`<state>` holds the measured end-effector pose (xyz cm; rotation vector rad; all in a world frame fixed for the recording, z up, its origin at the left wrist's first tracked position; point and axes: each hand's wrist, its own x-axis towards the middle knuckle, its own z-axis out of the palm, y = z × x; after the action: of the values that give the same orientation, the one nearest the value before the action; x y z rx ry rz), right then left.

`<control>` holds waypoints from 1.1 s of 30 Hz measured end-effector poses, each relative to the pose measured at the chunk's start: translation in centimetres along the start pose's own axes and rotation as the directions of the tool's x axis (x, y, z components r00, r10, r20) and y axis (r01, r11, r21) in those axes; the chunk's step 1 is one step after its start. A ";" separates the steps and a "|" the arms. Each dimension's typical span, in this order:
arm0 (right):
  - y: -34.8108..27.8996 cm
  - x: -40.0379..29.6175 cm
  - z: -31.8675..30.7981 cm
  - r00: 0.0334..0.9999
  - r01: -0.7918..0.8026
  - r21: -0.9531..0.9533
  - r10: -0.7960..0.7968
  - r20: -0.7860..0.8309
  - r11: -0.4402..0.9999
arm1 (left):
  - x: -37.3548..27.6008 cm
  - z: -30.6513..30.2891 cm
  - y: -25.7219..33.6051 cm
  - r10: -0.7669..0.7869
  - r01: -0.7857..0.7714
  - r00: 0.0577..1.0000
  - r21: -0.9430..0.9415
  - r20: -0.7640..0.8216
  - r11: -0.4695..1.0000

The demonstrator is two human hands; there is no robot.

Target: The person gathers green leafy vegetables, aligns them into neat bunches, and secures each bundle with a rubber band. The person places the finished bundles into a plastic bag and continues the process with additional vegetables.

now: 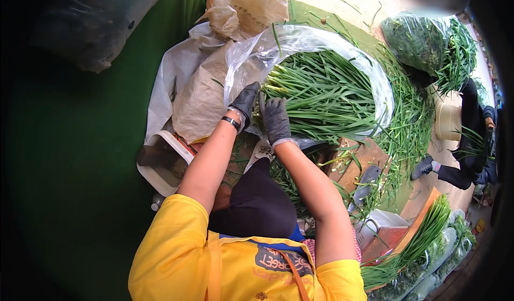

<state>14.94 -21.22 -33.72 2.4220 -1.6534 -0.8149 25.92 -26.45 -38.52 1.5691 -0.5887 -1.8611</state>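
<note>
A large heap of green garlic chives (333,88) lies in an open clear plastic bag (245,64), pale stem ends towards the left. My left hand (245,102), in a dark grey glove, is at the bag's left side, beside the stem ends. Its fingers point away from me and the palm side is hidden. Just to its right, my right hand (276,118), gloved alike, has bent fingers against the near stem ends. Whether either hand grips stems or plastic is hidden.
Right of the bag stand a wooden board (361,160) and a broad knife blade (367,180) among loose leaves (413,120). A white container (164,160) lies at left. More chives (425,228) rest at lower right. Another person (474,140) sits at far right by a stool (447,120).
</note>
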 end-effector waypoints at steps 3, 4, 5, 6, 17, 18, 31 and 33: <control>-0.4 0.0 1.6 0.955 0.027 0.035 -0.015 -0.297 0.999 | 0.1 -0.4 1.2 -0.117 0.113 0.993 -0.124 -0.027 0.986; -0.1 -0.2 2.0 0.928 0.072 0.130 -0.018 -0.371 0.989 | 0.4 -0.6 1.3 -0.156 0.148 0.987 -0.176 -0.034 0.973; -0.2 -0.5 2.1 0.924 0.067 0.084 -0.030 -0.382 0.994 | -0.2 -0.3 2.1 -0.172 0.165 0.985 -0.187 -0.017 0.968; -0.1 -0.4 2.2 0.929 0.038 0.128 0.012 -0.369 0.991 | -0.4 0.0 2.7 -0.140 0.146 0.989 -0.221 0.039 0.964; 11.4 -6.4 -3.7 0.800 0.007 0.625 0.371 -0.472 0.780 | -4.3 -2.1 6.4 0.472 -0.464 0.879 -0.109 0.069 0.879; 13.1 -6.6 -3.2 0.762 0.053 0.698 0.423 -0.491 0.714 | -5.1 -2.3 7.0 0.371 -0.351 0.909 -0.131 0.189 0.927; 6.8 -1.1 -2.9 0.974 0.165 0.572 -0.041 -0.223 0.803 | 0.0 2.1 -1.2 -0.142 0.146 0.988 -0.596 0.054 0.789; 5.3 -0.9 -1.6 0.949 0.067 0.322 0.039 -0.312 0.944 | -0.2 2.1 -0.5 -0.169 0.193 0.981 -0.579 0.095 0.792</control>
<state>11.07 -22.92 -30.09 2.6021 -1.7567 -0.1364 23.80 -26.09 -38.27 1.1954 0.1436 -1.9611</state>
